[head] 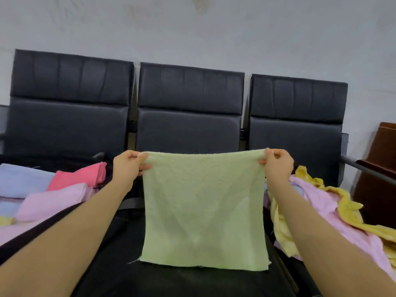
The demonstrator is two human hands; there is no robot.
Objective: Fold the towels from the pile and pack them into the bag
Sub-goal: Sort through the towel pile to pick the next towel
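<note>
Hanging flat and square, a fuzzy pale green towel (pixel 203 211) is pinched at its top corners by the left hand (pixel 128 165) and right hand (pixel 277 165) above a black seat (pixel 171 281); folded pink towels (pixel 64 189) lie left, a crumpled pile (pixel 321 211) right.

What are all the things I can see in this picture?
Green towel: one, pale green, held up in the middle, hanging flat.
Folded towels: several, pink, lilac and blue, stacked at left.
Pile: loose towels, pink and yellow, at right.
Seats: three, black, in a row against the wall.
Wooden furniture: one, dark brown, far right.
Left hand: pinches the towel's top left corner.
Right hand: pinches the top right corner.
</note>
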